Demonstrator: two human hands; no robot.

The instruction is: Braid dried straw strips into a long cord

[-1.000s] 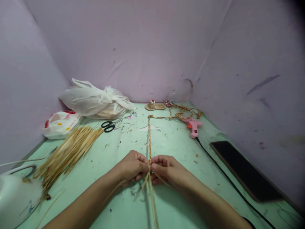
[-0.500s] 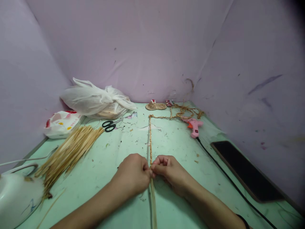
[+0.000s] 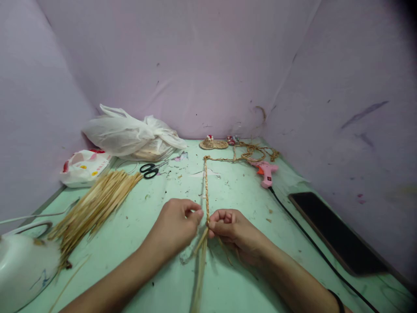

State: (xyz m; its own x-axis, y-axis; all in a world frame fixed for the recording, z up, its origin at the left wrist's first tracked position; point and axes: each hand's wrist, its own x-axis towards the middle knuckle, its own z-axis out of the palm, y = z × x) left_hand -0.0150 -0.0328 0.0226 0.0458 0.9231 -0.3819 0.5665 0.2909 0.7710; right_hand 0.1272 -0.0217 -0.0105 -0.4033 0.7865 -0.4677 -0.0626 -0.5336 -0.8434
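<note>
A thin straw braid point(image 3: 205, 182) runs from the far tangle of braid straight toward me on the green table point(image 3: 234, 191). My left hand point(image 3: 177, 224) and my right hand point(image 3: 230, 226) meet at its near end, both with fingers pinched on the straw strands. Loose unbraided straw strands point(image 3: 200, 265) fan out below my hands toward the near edge. The fingertips of both hands touch the braid where braid turns into loose straw.
A bundle of straw strips point(image 3: 94, 206) lies left. Black scissors point(image 3: 150, 169), white plastic bags point(image 3: 130, 134), a pink glue gun point(image 3: 266, 171) with black cord, a dark phone point(image 3: 335, 234), a small woven hat point(image 3: 213, 143), a white object point(image 3: 22, 265) at near left.
Both hands shifted slightly away from me along the braid. The loose strands, held together half a second ago, are spread apart again below my hands.
</note>
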